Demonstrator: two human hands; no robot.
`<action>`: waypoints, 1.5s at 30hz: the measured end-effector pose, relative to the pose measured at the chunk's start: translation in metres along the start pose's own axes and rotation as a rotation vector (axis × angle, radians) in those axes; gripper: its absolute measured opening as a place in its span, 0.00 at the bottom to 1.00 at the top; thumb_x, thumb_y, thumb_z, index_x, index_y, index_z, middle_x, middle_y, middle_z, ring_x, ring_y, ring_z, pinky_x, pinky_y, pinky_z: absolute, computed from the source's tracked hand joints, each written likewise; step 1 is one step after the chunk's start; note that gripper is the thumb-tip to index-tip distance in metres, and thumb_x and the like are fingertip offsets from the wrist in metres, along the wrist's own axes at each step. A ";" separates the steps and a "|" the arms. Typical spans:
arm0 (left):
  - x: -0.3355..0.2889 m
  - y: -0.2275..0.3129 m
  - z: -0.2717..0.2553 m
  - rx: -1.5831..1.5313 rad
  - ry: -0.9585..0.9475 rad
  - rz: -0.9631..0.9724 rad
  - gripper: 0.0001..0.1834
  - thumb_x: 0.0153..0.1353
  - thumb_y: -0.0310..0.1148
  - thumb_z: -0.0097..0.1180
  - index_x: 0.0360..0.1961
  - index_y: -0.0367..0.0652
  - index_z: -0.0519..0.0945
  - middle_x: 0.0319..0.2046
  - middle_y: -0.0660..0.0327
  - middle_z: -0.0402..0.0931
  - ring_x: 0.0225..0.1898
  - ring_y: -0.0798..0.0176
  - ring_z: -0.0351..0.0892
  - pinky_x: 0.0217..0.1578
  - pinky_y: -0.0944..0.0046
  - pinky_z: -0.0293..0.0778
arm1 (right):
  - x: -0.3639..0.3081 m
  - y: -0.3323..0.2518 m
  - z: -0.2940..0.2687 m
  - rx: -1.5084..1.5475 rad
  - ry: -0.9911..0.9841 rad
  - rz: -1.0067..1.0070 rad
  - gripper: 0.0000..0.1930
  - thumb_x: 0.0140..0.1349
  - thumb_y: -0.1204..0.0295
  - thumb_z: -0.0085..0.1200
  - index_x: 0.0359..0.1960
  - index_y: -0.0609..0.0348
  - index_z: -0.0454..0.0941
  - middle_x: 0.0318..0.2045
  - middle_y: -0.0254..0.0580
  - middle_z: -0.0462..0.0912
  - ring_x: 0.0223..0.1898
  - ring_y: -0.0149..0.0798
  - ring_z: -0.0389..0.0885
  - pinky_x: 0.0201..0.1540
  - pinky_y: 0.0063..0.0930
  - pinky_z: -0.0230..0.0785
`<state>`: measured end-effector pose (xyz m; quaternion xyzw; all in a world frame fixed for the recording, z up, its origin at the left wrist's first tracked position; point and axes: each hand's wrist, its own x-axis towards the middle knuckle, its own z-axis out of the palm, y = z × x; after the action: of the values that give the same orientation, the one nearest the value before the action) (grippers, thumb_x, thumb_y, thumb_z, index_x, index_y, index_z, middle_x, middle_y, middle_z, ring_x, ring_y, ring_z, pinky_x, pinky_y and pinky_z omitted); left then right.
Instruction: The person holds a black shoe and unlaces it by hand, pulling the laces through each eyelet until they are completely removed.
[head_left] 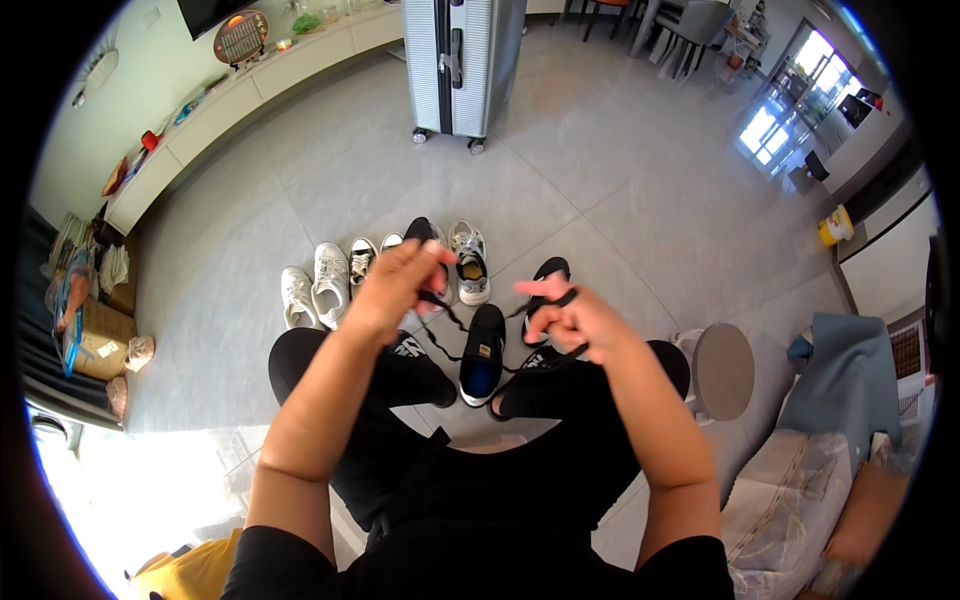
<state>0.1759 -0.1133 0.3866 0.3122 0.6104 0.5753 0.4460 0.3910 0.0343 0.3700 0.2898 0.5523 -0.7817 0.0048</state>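
Observation:
A black shoe [486,335] with a blue insole and a white edge sits on the floor between my feet. Long black laces [441,347] trail from both its sides. My left hand [398,283] is raised to the left of it, fingers closed on a lace. To the right, my right hand [580,318] has the other lace looped about its fingers, the index finger pointing inward. Both hands hang above the shoe, apart from each other. Past my right hand lies another black shoe [549,272], partly covered by it.
White sneakers [330,283], black-and-white canvas shoes [362,258] and a grey sneaker [470,262] line up beyond my left hand. A silver suitcase [462,70] stands farther off. On the right are a round stool [723,372] and a covered seat [790,500].

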 end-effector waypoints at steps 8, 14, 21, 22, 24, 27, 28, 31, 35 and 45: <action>0.006 -0.004 0.009 -0.213 -0.061 0.005 0.17 0.69 0.41 0.42 0.38 0.37 0.75 0.26 0.61 0.75 0.21 0.66 0.73 0.26 0.68 0.70 | 0.030 0.019 0.040 -0.383 0.027 -0.217 0.11 0.60 0.67 0.52 0.35 0.63 0.78 0.22 0.37 0.79 0.28 0.27 0.74 0.32 0.19 0.65; 0.018 -0.011 -0.034 -0.024 0.055 0.066 0.19 0.68 0.43 0.44 0.42 0.37 0.76 0.29 0.63 0.77 0.23 0.73 0.72 0.26 0.73 0.68 | 0.016 0.006 -0.011 0.383 0.332 -0.354 0.13 0.65 0.59 0.50 0.30 0.54 0.72 0.23 0.35 0.76 0.11 0.22 0.57 0.13 0.17 0.44; 0.002 -0.062 0.053 0.005 -0.241 0.065 0.19 0.57 0.30 0.62 0.49 0.38 0.73 0.30 0.68 0.77 0.27 0.79 0.72 0.26 0.77 0.64 | 0.041 -0.011 0.041 0.818 0.228 -0.376 0.13 0.64 0.56 0.50 0.31 0.50 0.70 0.26 0.38 0.77 0.13 0.26 0.61 0.16 0.20 0.48; 0.003 -0.069 0.063 -0.076 -0.190 0.134 0.17 0.58 0.31 0.61 0.47 0.38 0.74 0.28 0.69 0.77 0.27 0.79 0.72 0.26 0.77 0.64 | 0.044 -0.009 0.042 0.832 0.260 -0.377 0.13 0.64 0.56 0.50 0.31 0.50 0.69 0.25 0.38 0.77 0.13 0.27 0.61 0.17 0.21 0.49; 0.003 -0.076 0.070 -0.072 -0.158 0.169 0.14 0.60 0.32 0.59 0.44 0.38 0.76 0.26 0.69 0.77 0.26 0.80 0.71 0.26 0.77 0.63 | 0.046 -0.003 0.036 0.857 0.298 -0.389 0.13 0.64 0.56 0.49 0.30 0.50 0.68 0.25 0.38 0.77 0.14 0.27 0.60 0.17 0.21 0.49; 0.003 -0.082 0.058 0.090 -0.167 0.097 0.11 0.62 0.35 0.56 0.41 0.38 0.79 0.24 0.70 0.77 0.24 0.81 0.69 0.25 0.78 0.63 | 0.047 0.002 0.022 0.855 0.460 -0.403 0.12 0.65 0.58 0.47 0.29 0.49 0.67 0.23 0.37 0.76 0.17 0.29 0.63 0.22 0.24 0.53; 0.003 -0.083 0.054 0.079 -0.138 0.100 0.11 0.63 0.36 0.54 0.40 0.39 0.80 0.24 0.70 0.77 0.24 0.81 0.68 0.24 0.78 0.62 | 0.046 0.006 0.013 0.855 0.484 -0.410 0.11 0.66 0.59 0.46 0.29 0.49 0.66 0.23 0.37 0.76 0.17 0.30 0.63 0.23 0.25 0.53; 0.007 -0.084 0.031 0.161 -0.072 0.139 0.12 0.65 0.38 0.51 0.39 0.41 0.81 0.23 0.70 0.77 0.21 0.79 0.66 0.22 0.77 0.63 | 0.039 0.010 -0.011 0.857 0.608 -0.413 0.09 0.67 0.64 0.42 0.29 0.50 0.65 0.22 0.37 0.75 0.18 0.31 0.63 0.24 0.26 0.54; 0.018 -0.075 -0.007 0.160 0.180 0.067 0.11 0.66 0.37 0.50 0.32 0.42 0.78 0.19 0.70 0.73 0.18 0.78 0.65 0.20 0.77 0.63 | 0.011 0.010 -0.051 0.869 0.677 -0.491 0.10 0.68 0.64 0.40 0.28 0.51 0.64 0.21 0.38 0.74 0.15 0.28 0.59 0.17 0.22 0.52; 0.087 -0.059 -0.104 0.359 0.425 0.058 0.13 0.63 0.37 0.51 0.37 0.36 0.78 0.23 0.64 0.76 0.21 0.73 0.72 0.24 0.71 0.68 | -0.028 0.009 -0.080 0.858 0.799 -0.591 0.10 0.68 0.66 0.39 0.27 0.50 0.65 0.24 0.35 0.75 0.13 0.25 0.57 0.15 0.19 0.50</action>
<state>0.0544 -0.0879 0.3060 0.2761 0.7732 0.5230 0.2288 0.4531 0.0911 0.3573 0.3700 0.2069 -0.7332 -0.5317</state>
